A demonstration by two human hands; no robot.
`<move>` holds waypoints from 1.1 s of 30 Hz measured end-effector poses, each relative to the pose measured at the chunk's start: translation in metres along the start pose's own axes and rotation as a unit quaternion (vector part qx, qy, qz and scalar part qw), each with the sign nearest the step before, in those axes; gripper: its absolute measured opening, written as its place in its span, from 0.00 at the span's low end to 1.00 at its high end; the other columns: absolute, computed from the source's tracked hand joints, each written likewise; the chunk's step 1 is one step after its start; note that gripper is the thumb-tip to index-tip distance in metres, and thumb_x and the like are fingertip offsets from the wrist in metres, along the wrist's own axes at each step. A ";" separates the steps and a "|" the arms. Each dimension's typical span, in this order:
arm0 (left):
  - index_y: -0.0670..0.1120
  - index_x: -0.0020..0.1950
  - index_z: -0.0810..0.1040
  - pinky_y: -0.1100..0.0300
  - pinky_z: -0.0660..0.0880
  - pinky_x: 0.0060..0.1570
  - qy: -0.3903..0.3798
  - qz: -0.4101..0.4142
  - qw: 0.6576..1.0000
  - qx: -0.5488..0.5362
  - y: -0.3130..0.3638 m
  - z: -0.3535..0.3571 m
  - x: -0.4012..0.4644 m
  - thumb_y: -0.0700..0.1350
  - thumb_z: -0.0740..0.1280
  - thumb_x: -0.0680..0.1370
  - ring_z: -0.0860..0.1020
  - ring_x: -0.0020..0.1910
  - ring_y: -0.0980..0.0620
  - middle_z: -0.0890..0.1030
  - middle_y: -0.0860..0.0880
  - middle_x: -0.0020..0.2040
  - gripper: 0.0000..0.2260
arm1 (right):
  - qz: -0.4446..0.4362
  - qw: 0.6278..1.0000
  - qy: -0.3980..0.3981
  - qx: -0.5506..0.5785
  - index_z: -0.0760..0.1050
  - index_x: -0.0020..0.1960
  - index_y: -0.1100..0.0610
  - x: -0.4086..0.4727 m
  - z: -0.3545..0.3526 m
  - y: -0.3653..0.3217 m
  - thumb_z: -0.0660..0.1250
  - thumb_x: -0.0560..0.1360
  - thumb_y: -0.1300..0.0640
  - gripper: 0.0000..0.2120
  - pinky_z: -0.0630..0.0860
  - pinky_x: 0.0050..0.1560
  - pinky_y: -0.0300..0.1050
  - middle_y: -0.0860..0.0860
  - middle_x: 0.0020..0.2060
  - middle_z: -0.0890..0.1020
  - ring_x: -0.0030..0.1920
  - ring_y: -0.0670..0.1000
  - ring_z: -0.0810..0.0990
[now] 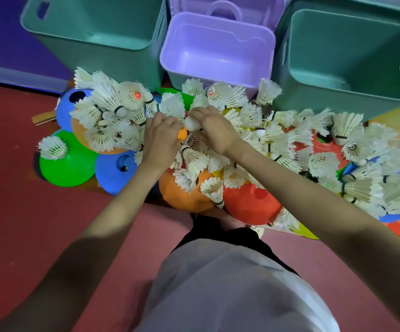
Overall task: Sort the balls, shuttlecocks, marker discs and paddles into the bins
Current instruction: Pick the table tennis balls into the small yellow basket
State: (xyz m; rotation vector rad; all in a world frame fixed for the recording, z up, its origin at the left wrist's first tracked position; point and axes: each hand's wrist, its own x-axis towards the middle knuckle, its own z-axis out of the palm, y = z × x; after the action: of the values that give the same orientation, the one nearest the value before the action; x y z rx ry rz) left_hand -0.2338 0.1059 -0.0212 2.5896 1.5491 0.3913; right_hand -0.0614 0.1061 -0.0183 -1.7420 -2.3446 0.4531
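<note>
Centrally, a small orange ball (182, 133) is pinched by the left hand (161, 137), and a white ball (191, 123) is gripped by the right hand (214, 130), amid feathered white shuttlecocks (275, 142).

Smooth, faintly glossy plastic makes up the lilac bin (218, 51) and the two teal bins (93, 25), the marker discs (67, 164) are smooth, soft-sheened plastic, the shuttlecocks (105, 97) have white, frayed feather skirts, and the red floor (14, 212) looks matt and finely textured.
</note>
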 end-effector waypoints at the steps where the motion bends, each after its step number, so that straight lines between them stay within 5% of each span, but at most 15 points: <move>1: 0.45 0.53 0.81 0.53 0.63 0.51 -0.001 -0.002 1.000 -0.007 0.000 -0.001 -0.002 0.42 0.72 0.72 0.72 0.52 0.43 0.81 0.49 0.51 0.11 | -0.002 1.000 -0.002 -0.002 0.69 0.68 0.60 0.002 0.000 0.000 0.67 0.73 0.62 0.23 0.69 0.59 0.49 0.54 0.64 0.74 0.60 0.57 0.71; 6: 0.45 0.55 0.80 0.50 0.68 0.53 0.035 -0.030 0.995 -0.084 -0.002 -0.008 -0.015 0.45 0.73 0.72 0.73 0.54 0.43 0.81 0.48 0.51 0.12 | -0.016 1.000 -0.017 -0.020 0.72 0.63 0.59 0.010 0.005 -0.002 0.66 0.74 0.62 0.17 0.70 0.53 0.48 0.55 0.58 0.77 0.57 0.57 0.71; 11: 0.45 0.58 0.79 0.64 0.64 0.51 0.065 -0.117 0.971 -0.199 0.000 -0.015 -0.022 0.47 0.74 0.73 0.74 0.52 0.46 0.80 0.48 0.54 0.16 | -0.014 0.999 -0.028 -0.036 0.71 0.64 0.60 0.010 0.009 0.003 0.63 0.74 0.65 0.18 0.68 0.50 0.47 0.57 0.54 0.77 0.56 0.57 0.71; 16: 0.45 0.62 0.77 0.53 0.72 0.54 0.098 -0.179 0.953 -0.223 0.001 -0.021 -0.015 0.47 0.70 0.75 0.74 0.53 0.44 0.76 0.45 0.57 0.17 | -0.043 0.999 -0.024 -0.008 0.69 0.68 0.59 0.006 0.011 0.010 0.67 0.76 0.57 0.22 0.71 0.55 0.48 0.56 0.58 0.76 0.58 0.56 0.72; 21: 0.41 0.62 0.78 0.68 0.60 0.55 0.127 -0.192 0.956 -0.180 0.001 -0.022 -0.019 0.45 0.69 0.77 0.72 0.56 0.42 0.75 0.40 0.55 0.15 | -0.085 0.996 -0.032 -0.006 0.72 0.65 0.60 0.008 0.015 0.003 0.69 0.75 0.56 0.20 0.72 0.54 0.52 0.57 0.57 0.76 0.56 0.58 0.72; 29: 0.42 0.62 0.78 0.63 0.66 0.59 0.140 -0.197 0.950 -0.198 -0.005 -0.026 -0.034 0.46 0.68 0.77 0.73 0.58 0.44 0.75 0.42 0.56 0.15 | -0.053 0.999 -0.002 0.006 0.74 0.59 0.61 0.015 0.026 -0.006 0.66 0.76 0.55 0.14 0.66 0.56 0.46 0.57 0.54 0.78 0.56 0.57 0.72; 33: 0.43 0.62 0.77 0.50 0.73 0.58 0.132 -0.173 0.945 -0.244 0.001 -0.025 -0.035 0.46 0.67 0.78 0.74 0.58 0.48 0.77 0.45 0.58 0.14 | -0.022 0.995 0.062 0.069 0.74 0.59 0.60 -0.001 0.007 0.004 0.68 0.75 0.56 0.14 0.68 0.55 0.47 0.56 0.53 0.78 0.55 0.56 0.73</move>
State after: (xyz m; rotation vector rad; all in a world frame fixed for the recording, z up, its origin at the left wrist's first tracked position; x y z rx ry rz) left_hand -0.2553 0.0737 -0.0032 1.9083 1.6762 0.9708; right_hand -0.0596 0.1055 -0.0267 -1.6054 -2.2057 0.4725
